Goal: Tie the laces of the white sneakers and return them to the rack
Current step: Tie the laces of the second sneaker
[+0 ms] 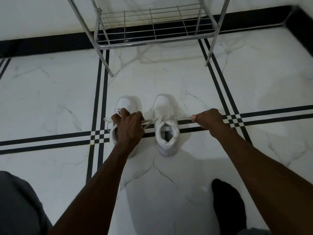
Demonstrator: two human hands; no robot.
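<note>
Both hands pinch lace ends of the right white sneaker point(166, 126), pulled taut between left hand point(129, 122) and right hand point(209, 118). Left sneaker point(124, 106) lies under the left hand; metal rack point(152, 26) stands beyond, floor between bare.

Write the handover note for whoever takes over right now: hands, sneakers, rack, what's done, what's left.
Left hand: closed on one lace end of the right sneaker, pulling it left across the left sneaker.
Right hand: pinching the other lace end, pulled out to the right.
Both sneakers stand side by side on the floor, toes toward the rack, whose visible shelf holds nothing.
Done: the right sneaker's laces look crossed and drawn taut; no bow yet.
Left: finish that knot. The left sneaker's lace hangs loose, so it likely needs tying too. Then put both on the rack.
</note>
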